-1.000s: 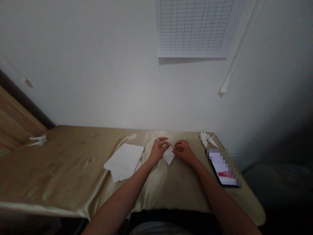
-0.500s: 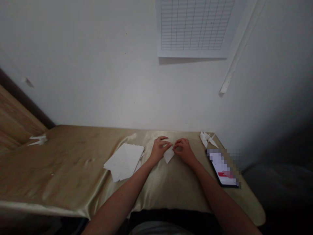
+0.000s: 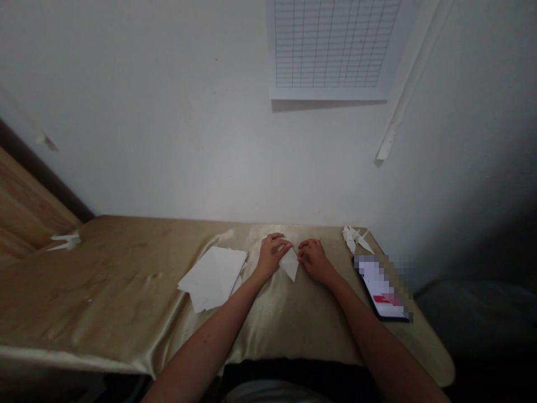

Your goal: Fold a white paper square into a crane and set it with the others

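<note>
Folded paper [image 3: 289, 267] right of the paper stack [image 3: 216, 275] seems mid-crease: left hand [image 3: 271, 256] pinches its top; right hand [image 3: 314, 259], fingers curled, meets its edge, hold unclear; pressing needs alignment.

Gridded sheet [image 3: 331, 50] on pale wall [image 3: 159, 123]

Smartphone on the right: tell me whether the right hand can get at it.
Likely yes: nothing visible lies between the right hand and the smartphone, though that hand is at the folded paper.
</note>
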A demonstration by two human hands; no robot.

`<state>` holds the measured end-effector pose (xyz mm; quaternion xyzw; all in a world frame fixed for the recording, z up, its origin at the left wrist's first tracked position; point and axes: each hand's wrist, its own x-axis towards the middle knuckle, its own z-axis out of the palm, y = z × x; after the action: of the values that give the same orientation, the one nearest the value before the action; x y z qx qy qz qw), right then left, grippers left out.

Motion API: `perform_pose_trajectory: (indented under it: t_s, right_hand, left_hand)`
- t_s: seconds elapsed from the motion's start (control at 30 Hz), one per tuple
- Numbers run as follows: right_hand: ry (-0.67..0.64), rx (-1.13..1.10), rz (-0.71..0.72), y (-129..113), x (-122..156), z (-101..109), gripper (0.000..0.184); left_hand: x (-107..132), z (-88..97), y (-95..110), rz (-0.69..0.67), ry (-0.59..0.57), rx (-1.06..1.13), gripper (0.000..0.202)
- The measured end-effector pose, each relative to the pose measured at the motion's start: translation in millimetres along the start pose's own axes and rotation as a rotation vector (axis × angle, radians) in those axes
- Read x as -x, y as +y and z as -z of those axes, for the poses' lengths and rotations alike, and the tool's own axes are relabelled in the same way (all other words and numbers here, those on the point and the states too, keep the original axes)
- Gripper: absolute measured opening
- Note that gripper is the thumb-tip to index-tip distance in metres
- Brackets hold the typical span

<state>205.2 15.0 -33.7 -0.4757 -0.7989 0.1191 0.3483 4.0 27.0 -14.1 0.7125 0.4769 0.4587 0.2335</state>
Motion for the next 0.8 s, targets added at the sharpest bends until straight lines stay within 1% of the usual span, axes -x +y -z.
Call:
perform_pose_trajectory:
  t_s: [0.13,0.27,0.37,0.47,0.6,0.73,0.8]
  right_hand:
    - [-0.007,0.101,0.014,-4,0,-2,0.009]
    - [-0.004,0.175,0.023,-6,1,0,0.009]
    - [-0.018,0.215,0.016,-5,2,0,0.009]
    - [-0.028,0.255,-0.025,1,1,1,0.010]
    - [-0.015,0.284,-0.113,9,-1,2,0.010]
    - [-0.023,0.260,-0.165,16,-1,3,0.009]
    - [-0.020,0.242,-0.183,17,0,3,0.009]
  left_hand:
    - [-1,-1.4,-3,-0.027,0.031,-0.041,0.013]
    - [0,-1.1,-2,-0.035,0.044,-0.067,0.013]
    - [-1,0.0,-1,-0.034,0.052,-0.073,0.015]
    - [-3,3.2,-3,-0.034,0.040,-0.086,0.018]
    - [-9,12.0,-12,-0.051,-0.059,-0.146,0.018]
    - [-10,19.4,-19,-0.050,-0.215,-0.247,0.023]
    - [-10,20.1,-21,-0.050,-0.262,-0.289,0.022]
